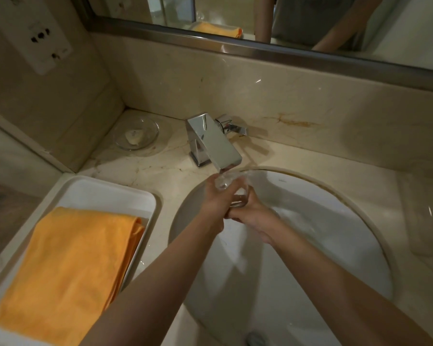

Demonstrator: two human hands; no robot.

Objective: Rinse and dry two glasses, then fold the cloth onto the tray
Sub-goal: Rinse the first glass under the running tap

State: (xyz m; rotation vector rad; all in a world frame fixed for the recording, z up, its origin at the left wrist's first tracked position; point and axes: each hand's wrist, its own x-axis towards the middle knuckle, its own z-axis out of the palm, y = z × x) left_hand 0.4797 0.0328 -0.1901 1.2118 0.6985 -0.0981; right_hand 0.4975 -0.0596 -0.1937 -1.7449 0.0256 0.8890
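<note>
Both hands grasp one clear drinking glass (pixel 231 186) under the square chrome tap (pixel 214 143), over the white oval sink (pixel 310 233): left hand (pixel 216 196) near its rim, right hand (pixel 250 211) at its base. At eight o'clock, a folded orange cloth (pixel 68 270) lies in a white rectangular tray (pixel 105 191) on the marble surface (pixel 160 158).

cloth (pixel 68 265) on tray (pixel 105 193), tray left of sink (pixel 310 245), faucet (pixel 213 141) behind sink
</note>
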